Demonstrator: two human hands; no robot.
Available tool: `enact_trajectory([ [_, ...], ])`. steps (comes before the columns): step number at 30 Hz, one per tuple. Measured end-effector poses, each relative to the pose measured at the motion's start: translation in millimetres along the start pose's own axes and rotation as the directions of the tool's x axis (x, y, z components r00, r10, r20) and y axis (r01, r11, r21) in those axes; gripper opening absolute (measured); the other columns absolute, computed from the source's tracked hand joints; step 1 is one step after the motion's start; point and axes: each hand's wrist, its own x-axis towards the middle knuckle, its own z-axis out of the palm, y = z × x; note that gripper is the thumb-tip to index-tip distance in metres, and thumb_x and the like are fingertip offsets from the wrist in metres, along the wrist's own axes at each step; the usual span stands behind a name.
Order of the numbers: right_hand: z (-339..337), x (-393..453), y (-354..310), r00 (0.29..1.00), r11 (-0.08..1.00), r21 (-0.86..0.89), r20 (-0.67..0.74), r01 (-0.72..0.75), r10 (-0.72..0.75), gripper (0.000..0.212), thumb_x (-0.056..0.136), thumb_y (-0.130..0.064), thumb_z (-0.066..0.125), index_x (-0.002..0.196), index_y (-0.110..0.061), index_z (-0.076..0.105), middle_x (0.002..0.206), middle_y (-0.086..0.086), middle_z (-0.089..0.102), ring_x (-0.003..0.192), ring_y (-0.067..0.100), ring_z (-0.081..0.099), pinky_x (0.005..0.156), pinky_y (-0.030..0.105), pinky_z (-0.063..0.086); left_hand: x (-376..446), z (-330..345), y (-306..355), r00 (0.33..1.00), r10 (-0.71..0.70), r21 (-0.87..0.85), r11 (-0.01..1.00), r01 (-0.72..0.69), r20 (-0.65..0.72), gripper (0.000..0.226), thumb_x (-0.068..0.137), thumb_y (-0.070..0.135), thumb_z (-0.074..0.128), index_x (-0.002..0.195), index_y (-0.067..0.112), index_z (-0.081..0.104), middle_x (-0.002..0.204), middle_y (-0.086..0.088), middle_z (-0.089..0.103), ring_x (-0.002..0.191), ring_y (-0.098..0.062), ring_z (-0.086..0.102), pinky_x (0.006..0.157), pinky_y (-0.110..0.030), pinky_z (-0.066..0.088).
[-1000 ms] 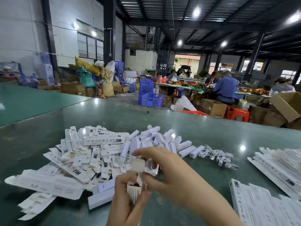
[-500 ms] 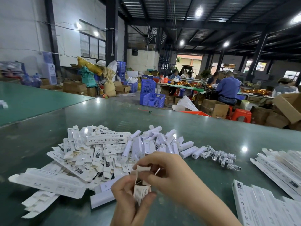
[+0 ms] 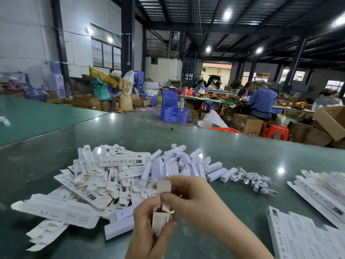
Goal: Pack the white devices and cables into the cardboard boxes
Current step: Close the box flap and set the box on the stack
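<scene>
The small box point(image 3: 162, 220) now stands upright between both hands near the table's point(image 3: 233, 152) front edge, its top flap point(image 3: 164, 186) lifted clear where half a second ago it was folded down. The left hand point(image 3: 149, 228) grips the box body with fingers curled round it; the right hand point(image 3: 188, 197) pinches at the open mouth. Behind them lies a heap of flat cartons point(image 3: 89, 184), white devices point(image 3: 179, 165) just beyond, tangled cables point(image 3: 252, 181) to the right. What's inside the box, I cannot tell.
</scene>
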Motion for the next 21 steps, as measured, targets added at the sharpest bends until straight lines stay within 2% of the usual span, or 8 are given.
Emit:
enact_trajectory([
  [2,-1.8,-0.2,0.0,1.0,1.0,0.014,0.003,-0.014,0.014,0.02,0.084,-0.01,0.053,0.091,-0.021,0.069,0.079,0.003,0.067,0.064,0.006,0.055,0.065,0.03,0.048,-0.7,-1.8,-0.6,1.0,0.002,0.045,0.999,-0.002,0.004,0.047,0.084,0.015,0.061,0.125,0.027,0.04,0.114,0.008,0.065,0.089,-0.009,0.067,0.076,-0.017,0.053],
  [3,-2.5,-1.3,-0.6,1.0,1.0,0.005,0.016,-0.016,0.016,0.027,0.084,-0.009,0.052,0.095,-0.027,0.069,0.079,-0.005,0.067,0.064,0.002,0.056,0.062,0.021,0.048,0.0,-2.4,0.3,1.0,-0.004,0.067,0.998,0.004,0.001,0.046,0.084,0.018,0.061,0.124,0.028,0.041,0.113,0.01,0.065,0.089,-0.007,0.067,0.075,-0.016,0.052],
  [6,-2.8,-4.2,-2.7,0.999,0.998,-0.055,0.047,-0.003,0.005,0.024,0.087,-0.025,0.052,0.102,-0.035,0.068,0.087,-0.018,0.062,0.065,-0.003,0.058,0.061,0.008,0.04,4.0,-2.8,5.2,1.0,-0.018,0.096,0.995,0.018,-0.008,0.038,0.09,0.036,0.06,0.122,0.03,0.041,0.112,0.014,0.065,0.09,-0.004,0.067,0.075,-0.013,0.051],
  [9,-3.6,-5.1,-3.6,0.998,0.999,-0.051,0.06,0.003,0.0,0.028,0.083,-0.045,0.048,0.102,-0.038,0.068,0.097,-0.022,0.06,0.081,-0.005,0.061,0.07,0.01,0.041,6.8,-2.2,9.6,0.999,-0.041,0.113,0.993,0.042,-0.012,0.039,0.089,0.048,0.058,0.121,0.035,0.04,0.114,0.013,0.064,0.094,-0.008,0.067,0.075,-0.017,0.053],
  [13,-3.3,-3.9,-3.2,0.999,0.999,-0.045,0.048,0.022,-0.02,0.02,0.093,-0.032,0.053,0.103,-0.032,0.07,0.086,-0.025,0.06,0.071,-0.005,0.059,0.064,0.008,0.04,9.4,-1.7,13.7,0.999,-0.032,0.143,0.989,0.032,0.001,0.037,0.089,0.052,0.056,0.119,0.039,0.039,0.105,0.018,0.064,0.083,-0.001,0.065,0.07,-0.014,0.052],
  [16,-2.2,-1.7,0.3,1.0,0.998,-0.057,0.006,0.028,-0.027,0.02,0.094,-0.024,0.054,0.103,-0.029,0.071,0.084,-0.016,0.064,0.071,-0.003,0.06,0.066,0.011,0.043,11.7,-1.3,15.8,1.0,-0.027,0.151,0.988,0.026,0.002,0.036,0.089,0.046,0.058,0.118,0.039,0.038,0.104,0.018,0.064,0.081,0.002,0.064,0.07,-0.01,0.05],
  [18,-2.7,-1.3,0.2,0.999,0.998,-0.055,0.019,0.032,-0.031,0.02,0.093,-0.024,0.054,0.103,-0.029,0.071,0.085,-0.017,0.063,0.072,-0.003,0.06,0.066,0.011,0.044,12.1,-1.4,15.5,1.0,-0.025,0.151,0.988,0.024,0.0,0.036,0.088,0.043,0.06,0.117,0.041,0.039,0.103,0.018,0.065,0.081,0.003,0.064,0.07,-0.01,0.05],
  [21,-3.7,-2.2,-0.2,0.998,1.0,-0.005,0.051,0.024,-0.024,0.02,0.092,-0.027,0.053,0.101,-0.029,0.071,0.084,-0.02,0.061,0.072,-0.004,0.06,0.065,0.011,0.043,10.4,-1.2,14.2,1.0,0.012,0.153,0.988,-0.013,0.007,0.048,0.083,0.023,0.058,0.123,0.04,0.036,0.112,0.017,0.062,0.094,-0.003,0.065,0.078,-0.014,0.05],
])
